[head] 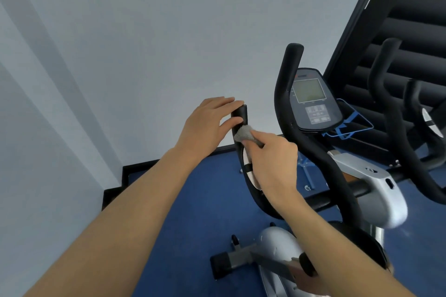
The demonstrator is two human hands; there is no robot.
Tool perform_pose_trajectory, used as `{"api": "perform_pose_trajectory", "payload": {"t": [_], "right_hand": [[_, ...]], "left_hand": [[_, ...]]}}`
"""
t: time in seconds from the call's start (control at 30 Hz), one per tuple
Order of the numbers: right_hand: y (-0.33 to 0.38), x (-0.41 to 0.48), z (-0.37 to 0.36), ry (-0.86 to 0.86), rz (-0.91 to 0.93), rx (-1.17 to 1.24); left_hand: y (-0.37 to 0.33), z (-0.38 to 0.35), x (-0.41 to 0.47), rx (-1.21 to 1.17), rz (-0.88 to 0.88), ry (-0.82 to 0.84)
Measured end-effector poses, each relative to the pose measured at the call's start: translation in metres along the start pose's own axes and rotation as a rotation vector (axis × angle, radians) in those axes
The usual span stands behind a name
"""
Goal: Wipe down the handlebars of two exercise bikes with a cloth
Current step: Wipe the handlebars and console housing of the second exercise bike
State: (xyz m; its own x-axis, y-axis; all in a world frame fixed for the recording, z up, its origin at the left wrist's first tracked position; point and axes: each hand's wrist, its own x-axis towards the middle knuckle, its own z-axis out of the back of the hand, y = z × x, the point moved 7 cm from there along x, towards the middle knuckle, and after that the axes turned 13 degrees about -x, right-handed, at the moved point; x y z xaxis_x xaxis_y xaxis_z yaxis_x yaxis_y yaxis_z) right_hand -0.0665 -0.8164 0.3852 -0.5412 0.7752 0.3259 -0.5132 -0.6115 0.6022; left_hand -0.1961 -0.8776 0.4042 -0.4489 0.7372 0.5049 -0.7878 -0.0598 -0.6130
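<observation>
The near exercise bike has black curved handlebars. My left hand [207,125] wraps loosely around the top end of the bike's left handlebar [239,113], thumb and fingers on the grip. My right hand [270,159] pinches a small grey cloth [243,133] and presses it against the same bar just below the left hand. The right handlebar [287,94] rises untouched beside the console [312,103]. A second bike's black handlebars [386,94] stand at the far right.
A pale wall fills the left and top of the view. Dark window shutters [398,19] hang at the upper right. The floor [193,200] is blue. The near bike's silver frame [376,183] and base [241,260] sit below my arms.
</observation>
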Motion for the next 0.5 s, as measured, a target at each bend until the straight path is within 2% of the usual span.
{"api": "perform_pose_trajectory", "payload": {"t": [0.17,0.23,0.33,0.5], "right_hand": [[0.004,0.000,-0.004,0.038,-0.004,-0.069],[-0.008,-0.002,0.007,0.037,-0.065,0.059],[-0.019,0.001,0.029,-0.075,-0.137,0.237],[-0.011,-0.022,0.018,0.016,-0.047,0.232]], "left_hand": [[0.004,-0.001,0.002,-0.039,0.026,0.031],[0.004,-0.001,0.002,-0.028,0.028,0.038],[0.005,-0.003,-0.004,-0.026,0.043,0.040],[0.012,-0.008,-0.015,-0.071,0.102,0.054]]}}
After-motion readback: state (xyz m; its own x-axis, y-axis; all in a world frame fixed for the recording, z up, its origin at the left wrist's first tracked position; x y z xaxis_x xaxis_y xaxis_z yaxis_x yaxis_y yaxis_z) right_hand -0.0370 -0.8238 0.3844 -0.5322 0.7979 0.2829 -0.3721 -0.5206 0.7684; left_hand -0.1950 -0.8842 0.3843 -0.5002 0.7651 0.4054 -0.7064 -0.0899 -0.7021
